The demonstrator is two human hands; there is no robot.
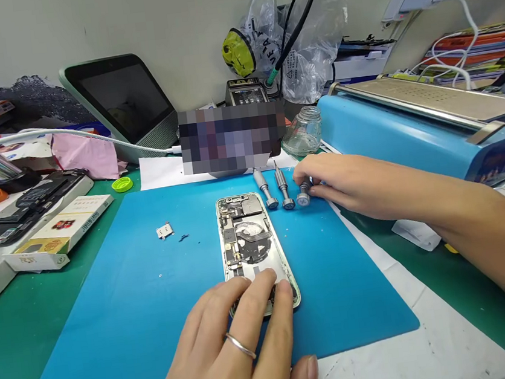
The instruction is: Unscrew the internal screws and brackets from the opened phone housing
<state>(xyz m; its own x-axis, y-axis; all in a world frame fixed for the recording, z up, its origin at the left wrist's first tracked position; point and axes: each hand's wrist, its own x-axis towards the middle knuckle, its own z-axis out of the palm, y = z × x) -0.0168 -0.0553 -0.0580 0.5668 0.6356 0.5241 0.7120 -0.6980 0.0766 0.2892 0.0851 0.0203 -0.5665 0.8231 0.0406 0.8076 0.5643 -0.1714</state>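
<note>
An opened phone (258, 243) lies on the blue mat (126, 325), its circuit board and inner parts exposed. My left hand (238, 343), a ring on one finger, rests over the phone's lower end with the fingers stretched out. Beyond the phone's upper right corner, my right hand (324, 181) has its fingers closed around a grey screwdriver (303, 197), whose round cap end faces me. Two similar screwdrivers, one (265, 189) and another (284, 189), lie side by side to its left. A small metal plate (165, 230) sits on the mat left of the phone.
A blue machine (392, 131) with a metal top stands at the right, near my right forearm. Behind the mat are a glass jar (305, 132) and a green-framed screen (121, 98). A cigarette box (61, 232) and another opened device (30, 205) lie at the left.
</note>
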